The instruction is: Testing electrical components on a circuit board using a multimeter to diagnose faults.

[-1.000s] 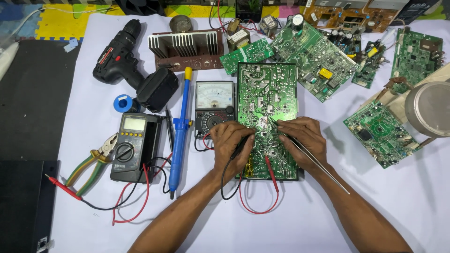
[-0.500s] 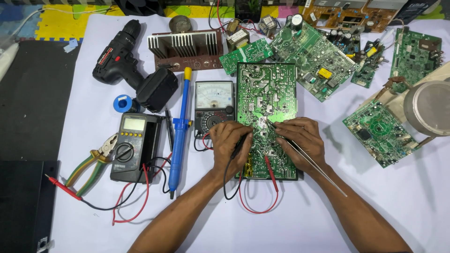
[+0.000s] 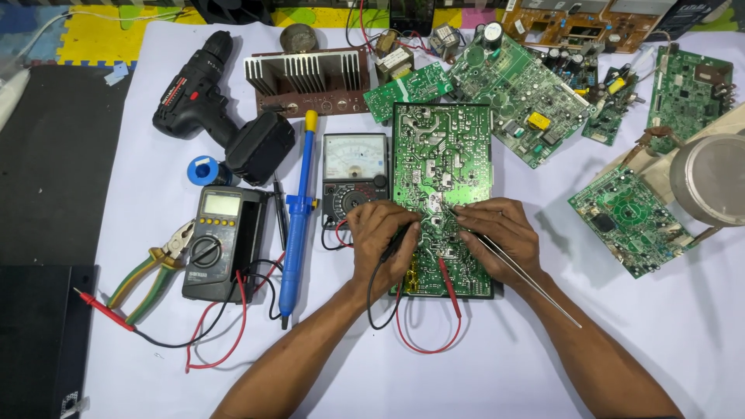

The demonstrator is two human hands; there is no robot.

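- The left hand (image 3: 382, 237) rests on the lower left part of the green circuit board (image 3: 442, 163), fingers curled shut around a black probe (image 3: 390, 247) whose tip points at the middle of the board
- The right hand (image 3: 500, 233) lies on the board's lower right part, fingers pinched closed on a thin metal rod (image 3: 528, 278) that trails back over the wrist toward the near right
- A red probe (image 3: 448, 281) lies loose on the board's lower end, between the two wrists; its red wire (image 3: 423, 345) and a black one loop on the white table cover (image 3: 466, 380) just below
- The circuit board lies lengthwise in the middle of the table, solder side up, its near end under both hands
- Just left of the board sits a needle meter (image 3: 355, 172), touching or nearly touching the left hand's fingers
- Further left lie a blue suction pump (image 3: 299, 209), a dark digital meter (image 3: 221, 240) and pliers (image 3: 159, 268) with green and yellow grips
- To the right, well apart from the hands, is a smaller green board (image 3: 628, 217) beside a round metal can (image 3: 714, 178)
- At the far side stand a black cordless drill (image 3: 209, 101), a finned heat sink (image 3: 306, 77) and several more green boards (image 3: 528, 93)
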